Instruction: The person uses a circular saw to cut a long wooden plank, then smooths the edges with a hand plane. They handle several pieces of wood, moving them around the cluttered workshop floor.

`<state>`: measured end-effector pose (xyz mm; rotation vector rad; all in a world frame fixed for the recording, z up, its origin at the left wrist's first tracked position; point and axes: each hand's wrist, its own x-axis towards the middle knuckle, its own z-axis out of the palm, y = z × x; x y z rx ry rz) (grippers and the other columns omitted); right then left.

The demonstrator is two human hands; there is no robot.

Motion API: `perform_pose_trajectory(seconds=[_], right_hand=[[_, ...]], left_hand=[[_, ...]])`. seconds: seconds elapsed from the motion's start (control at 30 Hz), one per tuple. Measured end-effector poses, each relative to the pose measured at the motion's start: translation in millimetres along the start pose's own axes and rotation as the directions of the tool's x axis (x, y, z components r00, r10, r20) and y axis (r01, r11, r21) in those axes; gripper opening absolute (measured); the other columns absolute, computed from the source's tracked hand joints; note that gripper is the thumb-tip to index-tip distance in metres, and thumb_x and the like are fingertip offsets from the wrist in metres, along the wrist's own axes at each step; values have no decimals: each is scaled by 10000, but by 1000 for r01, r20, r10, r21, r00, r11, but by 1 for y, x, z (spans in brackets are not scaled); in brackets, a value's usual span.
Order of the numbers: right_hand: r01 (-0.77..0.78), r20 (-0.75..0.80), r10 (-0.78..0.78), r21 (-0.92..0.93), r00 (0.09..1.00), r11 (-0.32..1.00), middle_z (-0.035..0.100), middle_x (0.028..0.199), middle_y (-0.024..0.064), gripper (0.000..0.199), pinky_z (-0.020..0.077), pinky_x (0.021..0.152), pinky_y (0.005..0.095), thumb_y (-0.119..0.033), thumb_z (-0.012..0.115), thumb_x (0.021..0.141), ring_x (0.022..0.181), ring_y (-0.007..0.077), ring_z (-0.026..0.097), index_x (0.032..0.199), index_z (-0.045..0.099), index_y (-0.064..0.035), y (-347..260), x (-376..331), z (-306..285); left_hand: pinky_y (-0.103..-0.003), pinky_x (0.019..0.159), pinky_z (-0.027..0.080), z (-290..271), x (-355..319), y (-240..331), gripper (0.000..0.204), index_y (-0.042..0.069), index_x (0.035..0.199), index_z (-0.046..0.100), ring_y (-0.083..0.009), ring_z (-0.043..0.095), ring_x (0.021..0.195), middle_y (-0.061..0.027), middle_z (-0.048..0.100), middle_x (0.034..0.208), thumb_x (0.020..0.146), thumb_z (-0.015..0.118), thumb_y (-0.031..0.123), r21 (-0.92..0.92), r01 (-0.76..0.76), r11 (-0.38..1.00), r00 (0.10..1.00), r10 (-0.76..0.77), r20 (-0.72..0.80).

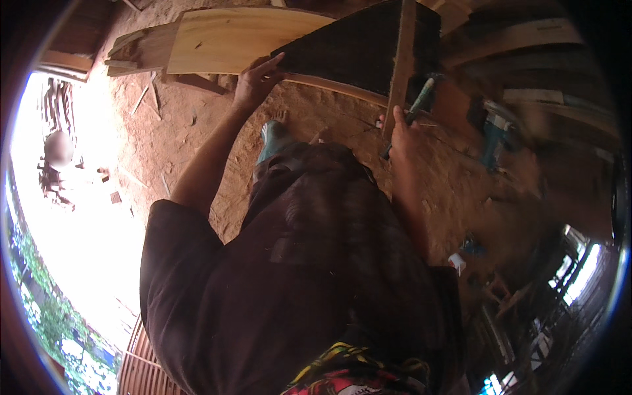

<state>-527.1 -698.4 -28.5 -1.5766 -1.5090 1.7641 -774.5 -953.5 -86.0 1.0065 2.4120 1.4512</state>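
Observation:
My left hand (255,82) reaches forward with its fingers apart, fingertips touching the near left corner of a black panel (355,49). Beside that corner, a pale wooden board (237,39) extends to the left. My right hand (403,139) is closed around the lower end of a long brown wooden strip (403,59), which crosses over the panel's right part. The same hand also has a slim tool with a greenish handle (421,99), slanting up and right; it may be a hammer, but its kind is not clear.
A teal power tool (495,135) lies at the right. Reddish dirt ground (197,131) carries thin wood scraps. More boards (520,39) are at the far right. A small white-and-red object (457,263) lies at the lower right. Slatted furniture (148,362) is at the lower left.

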Motion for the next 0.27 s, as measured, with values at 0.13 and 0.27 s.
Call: perform_pose_trajectory(seconds=[0.13, 0.27], right_hand=[[-10, -9, 10, -16, 1000, 1000, 715, 804, 161, 270, 560, 566, 327, -208, 681, 985, 646, 220, 698, 1076, 548, 8, -4, -2, 0], [8, -17, -8, -5, 1000, 1000, 720, 805, 159, 283, 568, 566, 331, -225, 692, 980, 639, 225, 700, 1083, 550, -3, -2, -2, -1]], left_hand=[[-349, 788, 597, -2, 1, 2, 539, 130, 1349, 663, -207, 725, 872, -111, 688, 1072, 834, 824, 136, -1, 59, 998, 997, -59, 40], [-358, 773, 596, 0, -1, 0, 560, 117, 1370, 645, -212, 729, 877, -120, 692, 1086, 842, 825, 170, 81, 55, 995, 998, -57, 28]])
